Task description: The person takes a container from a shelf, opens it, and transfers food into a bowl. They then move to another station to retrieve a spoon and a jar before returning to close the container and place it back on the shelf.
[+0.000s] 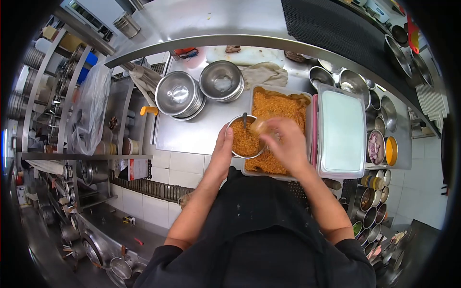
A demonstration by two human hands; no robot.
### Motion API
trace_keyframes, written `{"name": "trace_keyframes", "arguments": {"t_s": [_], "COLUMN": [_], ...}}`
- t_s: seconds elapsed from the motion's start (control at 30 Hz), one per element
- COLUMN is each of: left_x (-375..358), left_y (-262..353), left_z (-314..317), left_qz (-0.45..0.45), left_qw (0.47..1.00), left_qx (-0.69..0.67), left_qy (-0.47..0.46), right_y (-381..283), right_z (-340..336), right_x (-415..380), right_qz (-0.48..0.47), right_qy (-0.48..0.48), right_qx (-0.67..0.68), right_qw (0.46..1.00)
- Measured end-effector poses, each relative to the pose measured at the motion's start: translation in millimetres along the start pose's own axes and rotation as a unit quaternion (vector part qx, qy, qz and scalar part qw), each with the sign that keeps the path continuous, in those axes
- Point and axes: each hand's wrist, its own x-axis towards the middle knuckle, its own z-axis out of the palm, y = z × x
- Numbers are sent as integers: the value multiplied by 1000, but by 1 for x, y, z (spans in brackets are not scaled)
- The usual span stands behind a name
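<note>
A round metal bowl (248, 153) of orange, crumbly mixture (245, 140) is held by its left side in my left hand (222, 152). A spoon handle (245, 120) sticks up out of the mixture. Over the bowl's right edge, my right hand (287, 144) is closed and smeared by motion. A blurred tan piece (259, 126) shows at its fingertips; its kind cannot be made out. Beneath and beyond that hand lies a rectangular clear tub (251, 101), filled with the same orange mixture and brownish pieces along its far edge.
Two stacks of metal bowls (176, 93) (221, 80) stand at the left on the steel counter (180, 139). A crumpled cloth (265, 74) lies behind the tub. To the right are a lidded container (342, 129), a bowl of chopped purple onion (376, 148) and several metal bowls. A steel shelf edge (230, 39) crosses above.
</note>
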Motion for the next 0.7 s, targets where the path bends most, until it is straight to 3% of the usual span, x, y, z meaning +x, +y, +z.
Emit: {"name": "trace_keyframes", "arguments": {"t_s": [0.07, 0.2, 0.33, 0.43, 0.53, 0.7], "left_x": [2, -11, -15, -21, -28, -30], "left_y": [-5, 8, -2, -4, -1, -9], "left_z": [3, 4, -13, -16, -12, -20], "left_qz": [1, -17, -23, -34, -39, -40], "left_qw": [1000, 1000, 999, 998, 998, 997], "left_qx": [-18, -12, -20, -25, -22, -29], "left_qy": [-6, 11, 30, 41, 49, 52], "right_y": [-3, 32, 104, 143, 159, 185], "right_z": [6, 18, 41, 72, 93, 93], "right_x": [0, 11, 42, 70, 90, 99], "right_qz": [-152, -83, 92, 64, -65, -105], "right_qy": [-20, 57, 54, 29, -3, -94], "right_qx": [-90, -87, -149, -187, -211, -278], "right_qw": [984, 991, 983, 980, 975, 950]}}
